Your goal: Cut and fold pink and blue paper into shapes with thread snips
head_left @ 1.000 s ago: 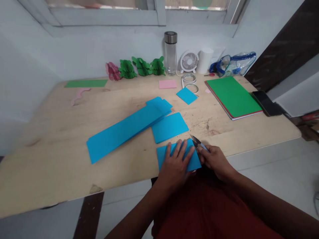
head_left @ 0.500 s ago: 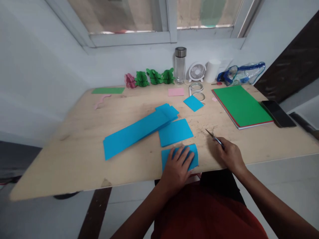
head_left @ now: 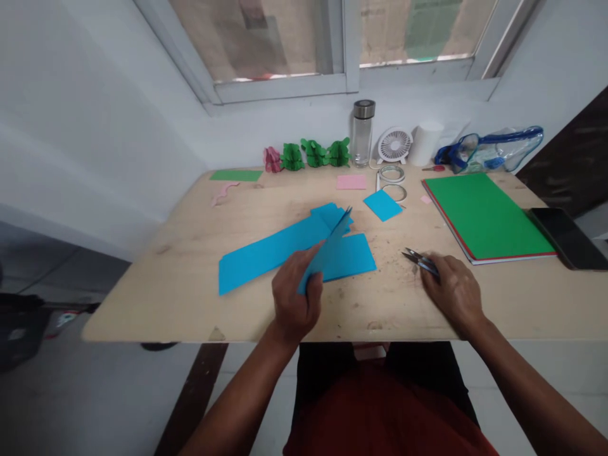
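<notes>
My left hand [head_left: 297, 294] is closed on a folded piece of blue paper [head_left: 327, 250], lifted off the table and seen nearly edge-on. Behind it lies a flat blue paper rectangle [head_left: 354, 256]. Long blue paper strips [head_left: 266, 250] lie slanted to the left, with smaller blue pieces at their upper end. In my right hand [head_left: 453, 291] are small thread snips [head_left: 422, 261], blades slightly apart and pointing left, resting low over the table. A blue paper square [head_left: 382, 205] lies farther back.
Along the wall stand green paper shapes [head_left: 313, 154], a pink paper shape [head_left: 272, 159], a glass bottle [head_left: 362, 136], a small fan [head_left: 395, 145] and a clear pouch [head_left: 494, 149]. Tape rolls [head_left: 392, 174] lie before them. A green sheet stack [head_left: 489, 215] and a phone [head_left: 570, 237] are at right.
My left hand has gone from lying flat on the blue paper to gripping it and raising it on edge. My right hand keeps the snips; their blades now show apart. The view has shifted.
</notes>
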The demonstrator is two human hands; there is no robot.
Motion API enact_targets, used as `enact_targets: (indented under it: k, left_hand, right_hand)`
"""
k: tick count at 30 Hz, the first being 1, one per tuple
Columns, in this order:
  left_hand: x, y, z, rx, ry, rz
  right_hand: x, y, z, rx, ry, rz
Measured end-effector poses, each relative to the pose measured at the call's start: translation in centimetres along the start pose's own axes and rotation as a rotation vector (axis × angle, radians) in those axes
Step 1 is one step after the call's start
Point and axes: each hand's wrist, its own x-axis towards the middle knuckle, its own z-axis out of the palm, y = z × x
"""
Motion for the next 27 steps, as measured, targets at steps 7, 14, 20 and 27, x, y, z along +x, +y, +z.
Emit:
enact_targets:
  k: [7,14,20,27]
  left_hand:
    - [-1.4,0.2,1.9,-0.011,-0.172,0.452]
    - [-2.9,-0.2,3.1,-0.036,-0.34,0.638]
    - [-7.9,0.8,1.7,-0.134,-0.366,0.369]
    - [-7.7,1.5,0.4,-0.061,-0.248,0.293]
  right_hand:
    - [0.0,-2.4,-2.9,0.51,-0.032,-0.235]
    - [-0.8,-5.9,-5.7,0.667,-0.126,-0.653]
    - [-4.2,-6.6,-4.1,0.619,-0.084,-0.687]
    - [-3.6,-6.6,-4.6,0.596,0.039,-0.677]
